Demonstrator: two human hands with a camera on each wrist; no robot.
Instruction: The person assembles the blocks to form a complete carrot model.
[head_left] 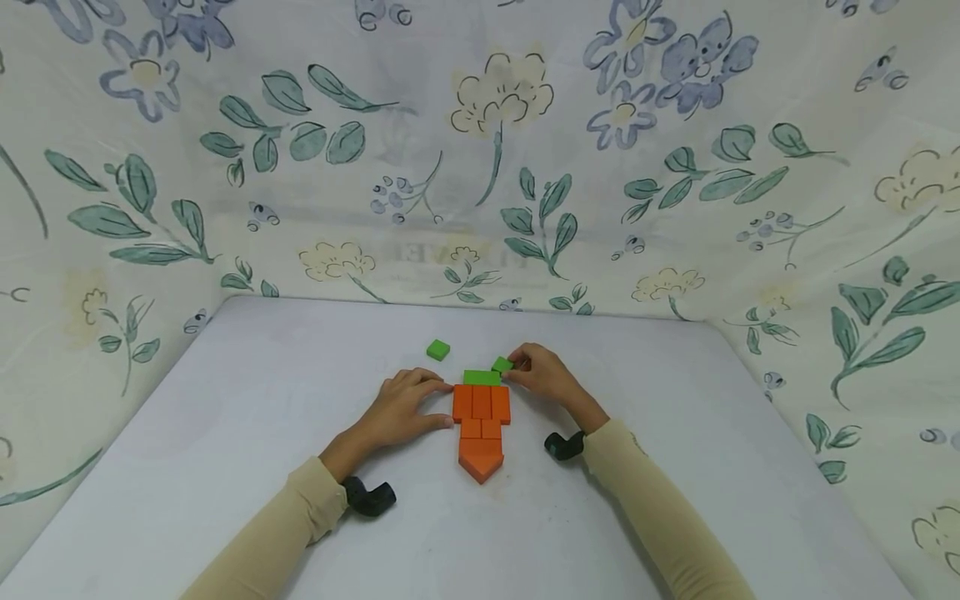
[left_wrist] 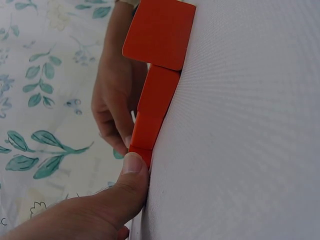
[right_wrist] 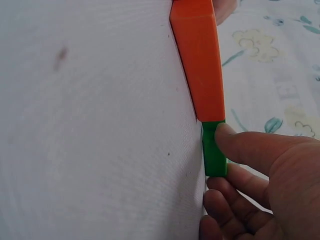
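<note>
Orange blocks [head_left: 482, 403] lie in a column on the table, ending in a pointed orange block [head_left: 481, 457] at the near end. A flat green block [head_left: 480, 378] touches their far end. My left hand [head_left: 408, 410] rests at the column's left side, index finger and thumb spread against the orange blocks; its thumb [left_wrist: 131, 167] touches one in the left wrist view. With my right hand [head_left: 543, 373] I pinch a small green block [head_left: 501, 365] at the flat green block's far right corner. In the right wrist view, a green block [right_wrist: 215, 155] sits at the thumb tip.
Another small green block [head_left: 438, 350] lies alone beyond the column, to its left. The white table [head_left: 187, 450] ends at a flowered cloth [head_left: 420, 167] behind and at the sides. A black wrist device [head_left: 369, 498] is on the left wrist, another [head_left: 564, 446] on the right.
</note>
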